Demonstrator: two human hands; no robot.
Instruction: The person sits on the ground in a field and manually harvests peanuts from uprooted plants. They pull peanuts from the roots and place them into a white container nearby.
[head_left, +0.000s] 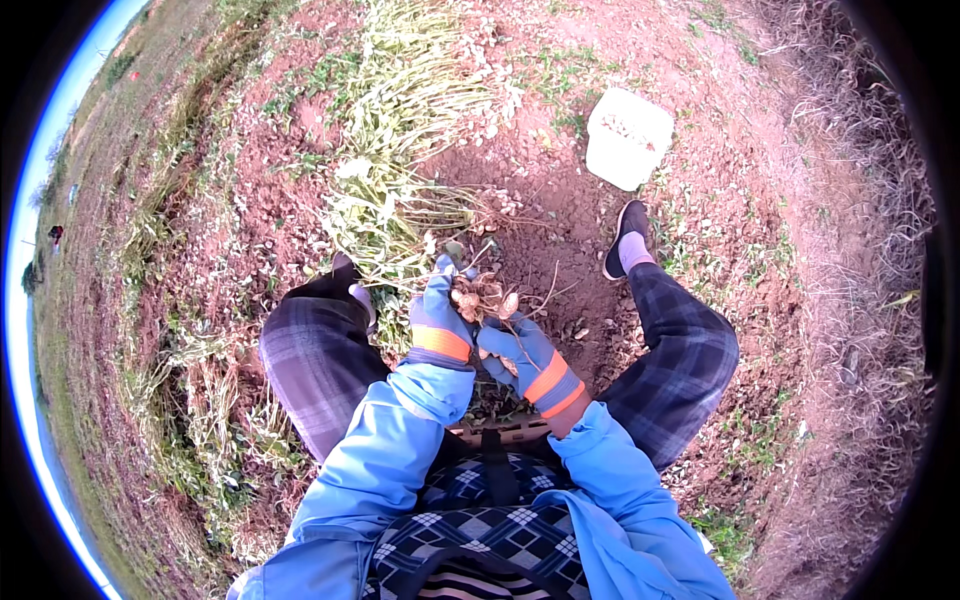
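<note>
My left hand (441, 307), in a grey-blue glove with an orange cuff, is closed around the stems of a peanut plant. Its roots and a cluster of peanut pods (484, 298) stick out to the right, between both hands. My right hand (519, 346), gloved alike, is at the lower right of the cluster with its fingers curled around light-brown peanut pods (501, 363); a thin root crosses this glove. Just beyond my hands lie more pulled peanut plants (405, 214), leaves to the left and pods to the right.
A white plastic container (627, 156) with peanuts in it stands on the soil beyond my right shoe (627, 236). A long row of uprooted plants (409, 82) stretches ahead on the left. Dry grass (862, 150) borders the reddish soil at the right. My bent legs flank my hands.
</note>
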